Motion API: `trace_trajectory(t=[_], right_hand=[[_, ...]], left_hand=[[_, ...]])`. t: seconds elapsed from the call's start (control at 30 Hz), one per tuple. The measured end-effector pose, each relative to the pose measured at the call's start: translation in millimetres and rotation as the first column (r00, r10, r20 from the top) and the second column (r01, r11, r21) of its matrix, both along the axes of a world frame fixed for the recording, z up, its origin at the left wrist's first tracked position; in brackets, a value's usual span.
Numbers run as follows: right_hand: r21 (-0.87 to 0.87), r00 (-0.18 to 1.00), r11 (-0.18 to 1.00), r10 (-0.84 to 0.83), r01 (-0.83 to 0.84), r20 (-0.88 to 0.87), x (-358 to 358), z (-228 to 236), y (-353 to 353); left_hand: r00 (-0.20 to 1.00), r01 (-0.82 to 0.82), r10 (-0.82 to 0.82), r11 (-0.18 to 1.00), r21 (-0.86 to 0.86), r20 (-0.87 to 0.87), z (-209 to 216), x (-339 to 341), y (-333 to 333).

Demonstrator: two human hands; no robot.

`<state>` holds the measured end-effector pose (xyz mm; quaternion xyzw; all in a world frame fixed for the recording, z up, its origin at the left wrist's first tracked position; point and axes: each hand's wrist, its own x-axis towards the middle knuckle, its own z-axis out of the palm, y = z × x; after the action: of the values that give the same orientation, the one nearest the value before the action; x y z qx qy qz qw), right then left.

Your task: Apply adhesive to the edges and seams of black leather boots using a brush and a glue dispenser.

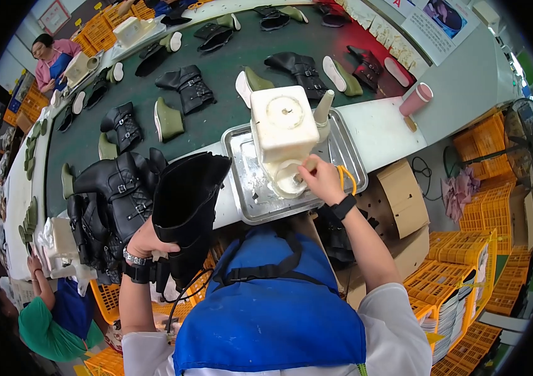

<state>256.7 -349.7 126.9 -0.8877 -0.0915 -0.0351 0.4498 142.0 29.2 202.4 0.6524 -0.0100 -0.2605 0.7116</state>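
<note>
My left hand (144,240) is closed around a tall black boot (199,188), its wide dark opening tipped up toward me. Pinched together, the fingers of my right hand (321,179) dip into the round cup (289,180) at the foot of a white square container (284,125); whatever they hold is hidden. Container and cup stand in a metal tray (248,210), along with a pale narrow-necked bottle (323,116). Just left of the boot in my hand lies a pile of black buckled boots (116,178).
A dark green belt (229,75) carries black boots and olive shoe pieces (167,120). A pink cup (417,99) stands on the white ledge at right. Below are an open cardboard box (401,200) and orange crates (448,269). Co-workers (60,319) are at the left.
</note>
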Motion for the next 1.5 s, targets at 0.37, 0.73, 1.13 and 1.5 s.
trace_trajectory(t=[0.37, 0.73, 1.13, 1.5], right_hand=[[0.106, 0.992, 0.987, -0.121, 0.123, -0.026, -15, -13, -20], [0.605, 0.919, 0.787, 0.144, 0.118, -0.366, -4, 53, -26], [0.331, 0.833, 0.768, 0.468, -0.549, 0.296, -29, 141, 33], [0.462, 0.925, 0.807, 0.367, -0.368, 0.095, -33, 112, 30]], left_hand=[[0.936, 0.316, -0.334, 0.936, 0.153, 0.111, -3, 14, -9], [0.853, 0.463, -0.447, 0.886, 0.005, 0.271, -17, 19, -13], [0.489, 0.631, -0.65, 0.724, 0.279, 0.581, -21, 39, -19], [0.647, 0.541, -0.572, 0.81, 0.224, 0.504, -2, 26, -15]])
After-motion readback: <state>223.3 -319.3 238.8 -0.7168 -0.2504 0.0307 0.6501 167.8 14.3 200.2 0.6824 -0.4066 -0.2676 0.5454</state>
